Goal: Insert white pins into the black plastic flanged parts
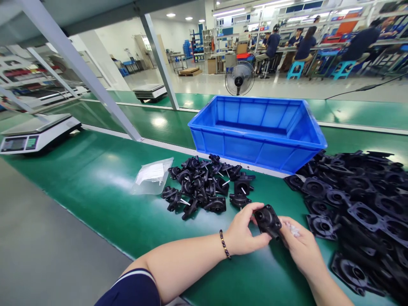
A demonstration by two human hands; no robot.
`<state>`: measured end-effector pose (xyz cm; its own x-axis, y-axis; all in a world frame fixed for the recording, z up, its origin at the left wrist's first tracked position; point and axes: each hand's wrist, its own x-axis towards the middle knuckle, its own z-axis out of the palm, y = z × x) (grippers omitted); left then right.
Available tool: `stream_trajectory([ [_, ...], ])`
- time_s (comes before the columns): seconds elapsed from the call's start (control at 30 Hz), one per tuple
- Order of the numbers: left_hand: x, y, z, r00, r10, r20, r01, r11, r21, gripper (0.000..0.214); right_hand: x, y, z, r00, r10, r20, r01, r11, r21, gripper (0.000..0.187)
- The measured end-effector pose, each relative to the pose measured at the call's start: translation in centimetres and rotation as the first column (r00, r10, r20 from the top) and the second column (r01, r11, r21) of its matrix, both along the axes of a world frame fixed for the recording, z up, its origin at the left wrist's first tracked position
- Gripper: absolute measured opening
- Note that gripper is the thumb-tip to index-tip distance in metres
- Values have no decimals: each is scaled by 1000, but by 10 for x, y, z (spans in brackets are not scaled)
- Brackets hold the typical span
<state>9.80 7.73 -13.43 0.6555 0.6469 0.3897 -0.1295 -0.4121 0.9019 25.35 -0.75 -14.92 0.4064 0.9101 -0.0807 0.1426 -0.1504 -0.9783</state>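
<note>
My left hand (247,233) grips a black plastic pump housing (267,220) by its edges, its square flange tilted up. Wrapped around small white pieces (293,229), my right hand (301,246) has its fingertips at the housing's right side; whether they press on it is hard to see. Beyond my left hand lies a pile of similar black housings (200,187), several with a thin white pin (185,202) sticking out. To the right spreads a bigger heap of flat black flanged plates (360,199). A clear plastic bag (151,176) with white contents rests left of the pile.
An open blue bin (255,151) stands behind the piles on the green bench (95,182). A weighing scale (38,134) sits at the left, another scale (150,91) farther back. Grey metal posts (159,59) rise beside them. A fan (239,79) and seated people are beyond.
</note>
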Motion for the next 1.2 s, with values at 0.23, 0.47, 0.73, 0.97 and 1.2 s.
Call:
stream_trajectory([
  [0.23, -3, 1, 5, 996, -4, 86, -22, 955, 297, 54, -2, 10, 12, 850, -328, -413, 393, 916, 84, 43],
  [0.47, 2, 3, -7, 963, -46, -265, 141, 926, 352, 57, -5, 10, 13, 840, -318, -439, 382, 922, 63, 45],
  [0.73, 0, 5, -1, 994, -19, -111, 63, 908, 414, 55, -6, 11, 15, 833, -331, -442, 396, 916, 61, 46],
  [0.97, 1, 6, -13, 961, 36, -273, 70, 927, 368, 59, -3, 9, 8, 843, -306, -442, 362, 931, 47, 45],
  [1.2, -5, 1, 1, 1000, 16, 21, -24, 862, 507, 55, -2, 12, 10, 812, -281, -512, 333, 943, 12, 48],
])
